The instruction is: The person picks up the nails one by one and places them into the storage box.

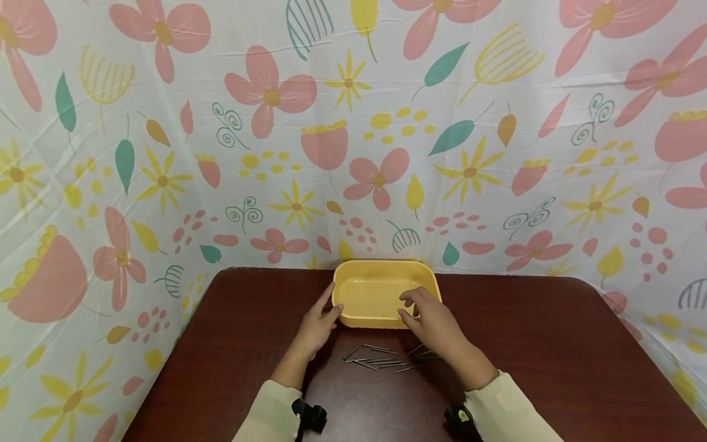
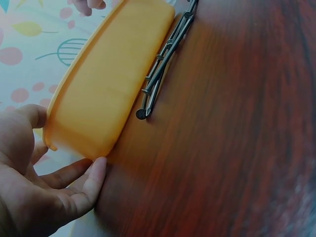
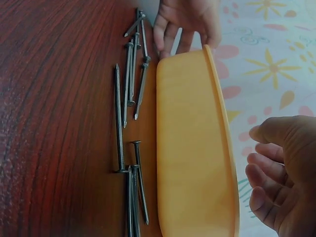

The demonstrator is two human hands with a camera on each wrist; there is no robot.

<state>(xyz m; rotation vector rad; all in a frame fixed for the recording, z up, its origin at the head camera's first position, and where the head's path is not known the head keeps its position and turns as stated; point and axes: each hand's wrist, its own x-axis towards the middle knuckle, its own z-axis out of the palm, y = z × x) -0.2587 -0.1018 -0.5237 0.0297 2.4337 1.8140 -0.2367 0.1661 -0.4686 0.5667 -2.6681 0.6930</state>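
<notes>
A shallow yellow plastic basin (image 1: 381, 322) stands at the far edge of the table. My left hand (image 1: 316, 328) holds its left end, and the left wrist view shows thumb and fingers (image 2: 96, 175) spread between rim and base. My right hand (image 1: 436, 322) hovers at the right front of the basin. Its fingers (image 3: 264, 173) are loosely curled with nothing visible between them, apart from the rim in the right wrist view. In front of the basin lie several steel nails (image 1: 381, 362), some partly hidden beneath my right forearm in the head view.
The dark red-brown wooden table (image 1: 552, 356) extends to both sides and toward me. A white cloth (image 1: 381, 227) printed with flowers hangs behind the table's far edge and along the sides. Black wrist straps (image 1: 312, 416) sit on both sleeves.
</notes>
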